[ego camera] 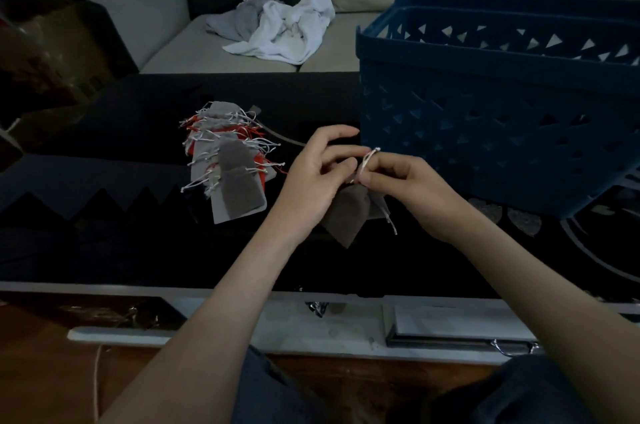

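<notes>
at the near middle of the dark table (138,250), one grey pouch (348,215) is held just above the surface, between both hands. its upper part is gripped by the curled fingers of the left hand (317,181), while its pale drawstring (367,162) is pinched between thumb and forefinger of the right hand (410,193). the two hands are brought close together, touching or nearly so. the string is judged to be partway through being pulled or tied, so this pouch is not yet finished. a little farther and to the left, a pile of pouches (230,163), grey and orange with loose strings, is laid on the table. whether these are done or waiting cannot be told. to the right, a blue basket (485,118) is stood near the hands, and its inside cannot be seen. farthest, crumpled cloths (287,28) are left on a sofa (166,52).
</notes>
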Motion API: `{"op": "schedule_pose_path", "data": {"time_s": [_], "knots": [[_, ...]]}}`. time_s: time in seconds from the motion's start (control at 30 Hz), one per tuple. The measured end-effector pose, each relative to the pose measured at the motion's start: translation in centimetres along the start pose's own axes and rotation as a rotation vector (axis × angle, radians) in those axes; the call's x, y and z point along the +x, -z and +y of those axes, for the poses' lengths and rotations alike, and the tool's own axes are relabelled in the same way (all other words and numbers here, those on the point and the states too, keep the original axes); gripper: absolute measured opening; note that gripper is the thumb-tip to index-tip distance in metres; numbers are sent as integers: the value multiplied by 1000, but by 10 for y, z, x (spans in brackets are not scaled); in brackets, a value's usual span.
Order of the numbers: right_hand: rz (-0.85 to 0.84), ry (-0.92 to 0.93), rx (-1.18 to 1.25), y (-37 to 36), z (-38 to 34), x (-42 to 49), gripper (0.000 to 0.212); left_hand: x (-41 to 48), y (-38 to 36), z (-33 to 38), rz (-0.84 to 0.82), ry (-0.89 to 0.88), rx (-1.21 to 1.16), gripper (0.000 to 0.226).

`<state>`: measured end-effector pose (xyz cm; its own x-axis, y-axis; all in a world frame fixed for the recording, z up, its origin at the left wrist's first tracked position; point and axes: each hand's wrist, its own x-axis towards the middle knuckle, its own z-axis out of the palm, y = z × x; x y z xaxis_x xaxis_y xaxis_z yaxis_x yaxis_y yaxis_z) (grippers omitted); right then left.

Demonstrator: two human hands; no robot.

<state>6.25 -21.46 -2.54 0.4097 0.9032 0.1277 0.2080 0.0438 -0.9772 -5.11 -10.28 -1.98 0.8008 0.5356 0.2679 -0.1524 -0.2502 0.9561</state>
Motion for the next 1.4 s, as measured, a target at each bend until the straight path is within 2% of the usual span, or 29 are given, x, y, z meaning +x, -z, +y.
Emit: {"op": "schedule_pose_path", "data": {"time_s": [0.1, 0.17, 0.33, 0.47, 0.57, 0.7, 0.83, 1.0, 1.1, 1.23, 1.4], "knots": [[-46, -24, 75, 4, -1, -1, 13, 2, 4, -4, -25, -187, 324, 34], [-76, -52, 112, 6, -1, -1, 12, 3, 5, -6, -12, -265, 450, 28], [-109, -103, 104, 10, 0, -2, 12, 2, 6, -6, 37, -231, 556, 5], [-2, -61, 56, 6, -3, -1, 11, -1, 3, -2, 24, -76, 436, 5], [104, -11, 5, 1, -4, 1, 2, -2, -3, -1, 92, -11, 336, 9], [162, 76, -45, -5, -8, 0, 14, 0, -7, -3, 125, 108, 155, 19], [239, 109, -121, -10, -11, -1, 15, -2, -10, -2, 121, 170, 10, 20], [352, 131, -329, -11, -10, -2, 15, -3, -4, 1, -43, 247, -82, 19], [349, 225, -475, -13, -9, -2, 11, -3, 0, 3, -84, 274, -92, 21], [330, 285, -487, -14, -8, -1, 12, -4, 0, 4, -132, 262, -31, 19], [256, 170, -365, -13, -12, 1, 9, -4, -1, 5, -62, 197, 40, 11]]}}
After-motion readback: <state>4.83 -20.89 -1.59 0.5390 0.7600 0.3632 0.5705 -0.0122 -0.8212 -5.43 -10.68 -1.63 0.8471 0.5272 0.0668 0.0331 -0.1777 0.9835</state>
